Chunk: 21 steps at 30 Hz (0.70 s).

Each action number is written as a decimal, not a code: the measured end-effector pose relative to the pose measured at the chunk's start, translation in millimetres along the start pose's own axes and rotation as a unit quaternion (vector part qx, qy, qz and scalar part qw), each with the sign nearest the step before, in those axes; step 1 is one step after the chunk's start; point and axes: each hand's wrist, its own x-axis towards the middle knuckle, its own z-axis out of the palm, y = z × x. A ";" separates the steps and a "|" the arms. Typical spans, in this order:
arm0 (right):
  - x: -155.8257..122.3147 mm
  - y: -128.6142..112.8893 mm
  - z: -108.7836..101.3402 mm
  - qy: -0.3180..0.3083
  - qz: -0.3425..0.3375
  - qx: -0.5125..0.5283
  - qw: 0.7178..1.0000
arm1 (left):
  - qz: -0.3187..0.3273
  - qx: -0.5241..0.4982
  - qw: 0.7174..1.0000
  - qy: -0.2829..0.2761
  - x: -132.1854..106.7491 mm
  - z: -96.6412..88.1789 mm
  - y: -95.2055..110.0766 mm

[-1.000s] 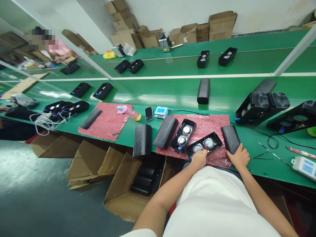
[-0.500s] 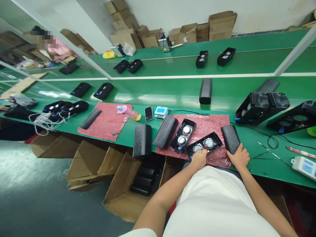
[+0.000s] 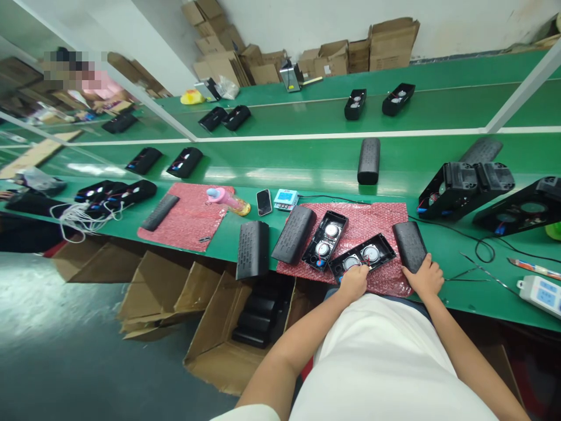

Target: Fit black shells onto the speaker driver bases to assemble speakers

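Observation:
An open black speaker housing [image 3: 380,248] with two round drivers lies slanted on red bubble wrap [image 3: 363,214]. My left hand [image 3: 354,283] is closed at its near edge, by the red wires; the fingertips are partly hidden. At the wrap's right edge lies a black speaker with a patterned grille [image 3: 409,242]. My right hand [image 3: 424,277] grips its near end between thumb and fingers. Left of the held housing is a second open housing [image 3: 325,241], with blue and red wires showing. Two more grille-faced black speakers [image 3: 293,235] [image 3: 253,249] lie further left.
A phone [image 3: 263,202], a small blue-white device [image 3: 286,199] and a pink-capped bottle [image 3: 228,200] stand behind. Open housings [image 3: 449,188] stand at right, near cables and a white power strip [image 3: 541,294]. Below the bench is a cardboard box [image 3: 210,342]. A person [image 3: 103,90] sits far left.
A black speaker on the green surface beyond the bench has shifted slightly right. Both my hands stay in place on the housing and the speaker.

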 end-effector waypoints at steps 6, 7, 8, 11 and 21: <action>-0.3 -0.3 -1.8 0.002 -0.001 -0.001 1.000 | 0.021 0.000 1.000 0.000 -0.5 -1.3 0.1; -0.3 -0.3 -1.8 0.001 0.000 -0.001 1.000 | 0.022 0.000 1.000 0.001 -0.6 -1.1 0.1; -0.3 -0.3 -1.8 0.001 0.000 0.000 1.000 | 0.021 -0.001 1.000 0.002 -0.6 -0.8 0.1; 0.0 -0.2 -1.2 0.000 0.001 0.003 1.000 | 0.016 0.000 1.000 0.002 -0.5 0.2 0.1; 0.2 0.5 -2.0 0.000 -0.005 0.022 1.000 | 0.014 0.012 1.000 0.002 -0.8 0.5 0.6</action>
